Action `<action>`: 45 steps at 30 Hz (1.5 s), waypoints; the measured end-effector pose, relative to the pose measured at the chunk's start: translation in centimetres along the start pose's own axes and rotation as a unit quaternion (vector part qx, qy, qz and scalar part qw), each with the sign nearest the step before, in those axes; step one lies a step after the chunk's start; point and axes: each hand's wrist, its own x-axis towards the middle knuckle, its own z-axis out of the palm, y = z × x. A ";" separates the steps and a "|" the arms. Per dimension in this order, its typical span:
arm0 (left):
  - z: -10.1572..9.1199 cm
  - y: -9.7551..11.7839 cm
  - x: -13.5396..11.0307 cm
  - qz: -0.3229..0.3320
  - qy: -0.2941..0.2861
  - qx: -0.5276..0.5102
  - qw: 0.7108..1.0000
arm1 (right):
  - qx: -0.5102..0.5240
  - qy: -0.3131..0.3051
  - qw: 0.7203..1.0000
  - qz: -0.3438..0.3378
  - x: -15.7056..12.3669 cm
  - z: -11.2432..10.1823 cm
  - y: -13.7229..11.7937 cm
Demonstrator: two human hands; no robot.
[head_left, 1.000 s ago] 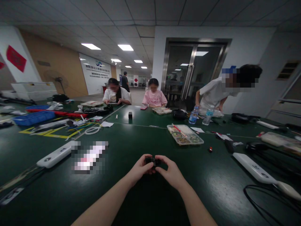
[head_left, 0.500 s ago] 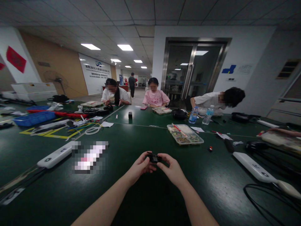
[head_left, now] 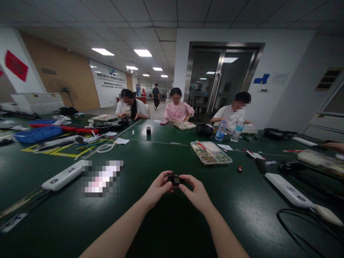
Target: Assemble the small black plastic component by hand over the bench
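A small black object point(head_left: 176, 179), blocky and too dark to name by kind, is held just above the green table point(head_left: 172, 218). My left hand point(head_left: 160, 186) grips its left end, with the thumb in front and the fingers curled behind. At its right end, my right hand point(head_left: 194, 188) pinches it between thumb and fingers. Farther off, to the right, lies a clear compartment box point(head_left: 211, 154) of small parts with a red and white stick across it. A lit, blurred-out flat thing point(head_left: 104, 177) rests to the left of my hands.
White bar-shaped devices with cables lie left point(head_left: 66, 175) and right point(head_left: 287, 190). A small black cube point(head_left: 148, 130), two water bottles point(head_left: 220, 130), a blue tray point(head_left: 39, 134) and a coiled white cable point(head_left: 105, 148) are farther back. Several people sit across the table.
My hands stay on the black object, which has barely shifted; the left fingers have curled in more beneath it. The person at the right has sat up, and a walking person has moved right.
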 end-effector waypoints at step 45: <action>-0.3 0.3 -0.1 0.011 -0.005 0.048 0.999 | -0.030 0.085 0.996 0.016 0.6 -2.4 0.8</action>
